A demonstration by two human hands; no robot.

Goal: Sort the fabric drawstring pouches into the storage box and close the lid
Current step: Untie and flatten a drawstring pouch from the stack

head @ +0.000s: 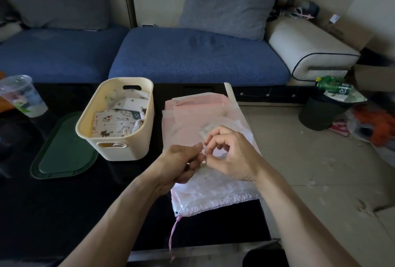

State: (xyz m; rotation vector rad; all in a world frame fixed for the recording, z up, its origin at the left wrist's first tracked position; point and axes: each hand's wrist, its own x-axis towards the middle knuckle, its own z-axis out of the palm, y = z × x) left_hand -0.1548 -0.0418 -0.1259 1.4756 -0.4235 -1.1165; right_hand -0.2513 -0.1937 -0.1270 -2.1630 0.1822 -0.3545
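Beyond the fingers, across the far side of the scene, runs a blue sofa (192, 57) with grey cushions leaning on its back. Nearer lies the black table (64, 202) over which both hands work. Directly beneath the fingers and spreading away from them is a stack of pale pink and white drawstring pouches (213, 194), the topmost white one gathered along its near edge, with a pink cord (174, 232) trailing off that edge back toward the person. To the left of the fingers, a little farther away, stands the cream storage box (119, 121), open, with printed pouches (111, 123) already lying inside it. Left of the box, flat on the table and partly tucked under the box's near corner, is the dark green lid (62, 149). Farther left again stands a clear plastic cup (23, 95). Far off to the right of the fingers, on the floor, is a dark bin (322, 112) with a green bottle (332, 85) on top. The left hand (181, 162) is curled, its thumb and fingers pinching something small, seemingly a bit of cord from the top pouch, though it is too small to be sure. The right hand (230, 155) meets it, thumb and forefinger pinched at the same spot, the remaining fingers loosely arched above the pouch.
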